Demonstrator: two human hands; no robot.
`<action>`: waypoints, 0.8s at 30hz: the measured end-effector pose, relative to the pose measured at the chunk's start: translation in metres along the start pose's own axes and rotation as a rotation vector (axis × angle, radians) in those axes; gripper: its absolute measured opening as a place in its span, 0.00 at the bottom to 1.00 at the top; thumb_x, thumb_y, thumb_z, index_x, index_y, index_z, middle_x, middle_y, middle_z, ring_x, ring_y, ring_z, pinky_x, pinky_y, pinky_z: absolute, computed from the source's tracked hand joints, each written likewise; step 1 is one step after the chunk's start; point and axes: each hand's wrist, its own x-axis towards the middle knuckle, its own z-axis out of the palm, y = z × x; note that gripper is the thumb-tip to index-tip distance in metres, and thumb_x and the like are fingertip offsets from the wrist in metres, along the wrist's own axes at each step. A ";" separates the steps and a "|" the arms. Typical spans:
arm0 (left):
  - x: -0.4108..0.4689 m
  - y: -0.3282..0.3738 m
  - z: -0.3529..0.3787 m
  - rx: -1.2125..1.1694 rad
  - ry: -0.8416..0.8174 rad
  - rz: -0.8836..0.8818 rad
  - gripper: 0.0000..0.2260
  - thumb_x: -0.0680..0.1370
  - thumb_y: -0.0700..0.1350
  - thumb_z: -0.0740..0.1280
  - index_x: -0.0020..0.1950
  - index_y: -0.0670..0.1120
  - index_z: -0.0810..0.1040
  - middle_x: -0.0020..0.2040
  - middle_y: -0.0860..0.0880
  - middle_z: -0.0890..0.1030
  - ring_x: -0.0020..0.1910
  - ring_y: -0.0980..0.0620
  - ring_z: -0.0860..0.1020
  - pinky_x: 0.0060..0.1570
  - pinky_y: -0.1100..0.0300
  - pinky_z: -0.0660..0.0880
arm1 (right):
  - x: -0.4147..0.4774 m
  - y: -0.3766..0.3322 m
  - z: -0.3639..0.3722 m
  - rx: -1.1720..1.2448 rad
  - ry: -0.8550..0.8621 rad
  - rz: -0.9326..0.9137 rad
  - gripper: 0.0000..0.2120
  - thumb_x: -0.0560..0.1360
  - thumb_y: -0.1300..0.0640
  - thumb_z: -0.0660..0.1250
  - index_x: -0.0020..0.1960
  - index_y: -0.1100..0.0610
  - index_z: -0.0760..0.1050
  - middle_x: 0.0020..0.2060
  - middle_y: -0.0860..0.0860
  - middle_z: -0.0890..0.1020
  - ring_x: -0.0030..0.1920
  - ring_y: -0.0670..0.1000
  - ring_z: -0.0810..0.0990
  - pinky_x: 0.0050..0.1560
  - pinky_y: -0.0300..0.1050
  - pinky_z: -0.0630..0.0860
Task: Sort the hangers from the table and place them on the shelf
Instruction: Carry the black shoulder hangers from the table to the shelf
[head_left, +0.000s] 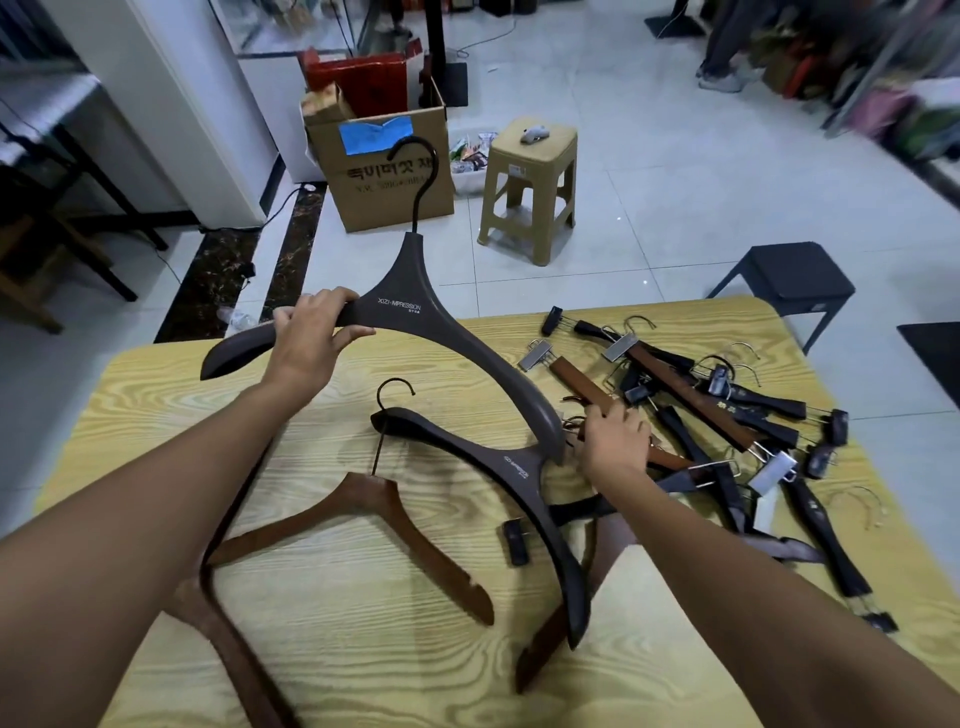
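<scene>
**Dark hanger up in the left hand, right hand in the pile**

Seen from the head camera, the pale wood-grain table (363, 670) carries the whole lot. The left hand (311, 335) is closed round one arm of a big dark coat hanger (410, 306), thumb underneath and fingers over the top, holding it raised off the table with its black hook pointing away toward the cardboard box (400, 176) on the floor. The hanger's other arm sweeps down to the right, and its tip ends just beside the right hand (615, 441); I cannot tell whether that tip touches anything.

The right hand reaches into the pile of clip hangers (737, 415) on the right side of the table, fingers curled over the bar of a brown clip hanger (576, 382) that runs on under the palm.

Between the two forearms, a second dark hanger (519, 470) lies flat, its hook toward the left hand. Nearer me sits a brown wooden hanger (387, 501), and another brown hanger (218, 629) pokes out from under the left forearm at the table's near edge.

Beyond the table stand a beige plastic stool (530, 171) next to the box and a dark stool (789, 280) off to the right, both on the tiled floor.
</scene>
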 end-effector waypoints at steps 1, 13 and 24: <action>0.001 0.004 0.002 0.005 -0.007 0.009 0.17 0.76 0.51 0.65 0.61 0.44 0.72 0.54 0.44 0.78 0.57 0.44 0.70 0.58 0.51 0.59 | 0.000 0.009 0.003 -0.027 -0.033 -0.016 0.23 0.77 0.53 0.64 0.70 0.55 0.63 0.68 0.58 0.67 0.69 0.62 0.63 0.67 0.55 0.62; 0.008 0.041 0.011 0.045 -0.019 0.061 0.17 0.76 0.51 0.65 0.61 0.43 0.73 0.53 0.44 0.78 0.56 0.43 0.72 0.57 0.50 0.60 | -0.009 0.061 -0.001 -0.072 0.103 -0.213 0.20 0.75 0.51 0.67 0.63 0.55 0.66 0.63 0.55 0.71 0.63 0.59 0.68 0.53 0.50 0.73; 0.008 0.054 0.012 0.053 -0.008 0.073 0.16 0.76 0.51 0.65 0.60 0.44 0.73 0.53 0.44 0.78 0.55 0.44 0.71 0.57 0.51 0.59 | -0.018 0.084 0.007 -0.129 0.127 -0.320 0.21 0.73 0.52 0.68 0.64 0.50 0.68 0.61 0.53 0.73 0.63 0.57 0.67 0.59 0.49 0.67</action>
